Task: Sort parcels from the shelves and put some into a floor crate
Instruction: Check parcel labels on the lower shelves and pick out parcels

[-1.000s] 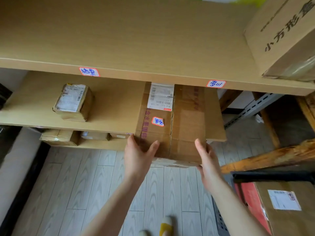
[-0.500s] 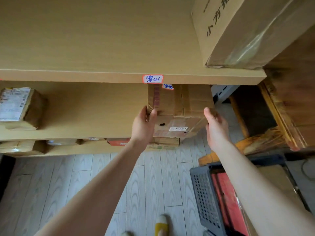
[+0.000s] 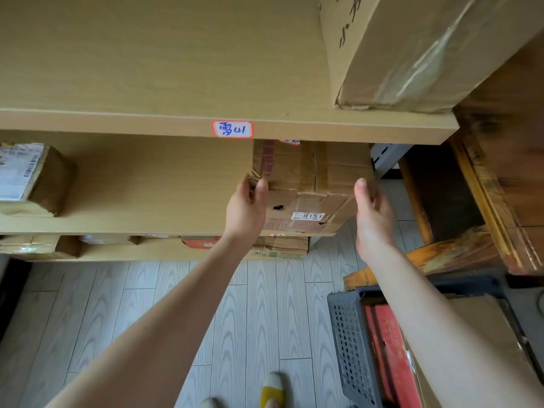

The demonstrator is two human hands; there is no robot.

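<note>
A worn brown cardboard box [image 3: 297,172] with a small "0151" sticker on its front sits at the right end of the middle shelf [image 3: 147,184], under the upper shelf's edge. My left hand [image 3: 244,207] grips its front left corner, thumb on the front face. My right hand [image 3: 374,219] holds its right side, thumb up along the edge. A grey plastic crate [image 3: 350,334] stands on the floor at the lower right and holds a red parcel [image 3: 391,348] and a brown carton [image 3: 482,334].
A big taped carton [image 3: 397,54] lies on the upper shelf [image 3: 117,122]. A small taped parcel [image 3: 26,175] sits far left on the middle shelf. Several parcels [image 3: 279,248] fill the lowest shelf. Dark wooden furniture [image 3: 500,172] stands at the right. My shoe [image 3: 272,390] is on grey plank floor.
The box overhung the shelf front a second ago; now its front sits back at the shelf edge. My hands moved from its front to its two sides. The view swung right.
</note>
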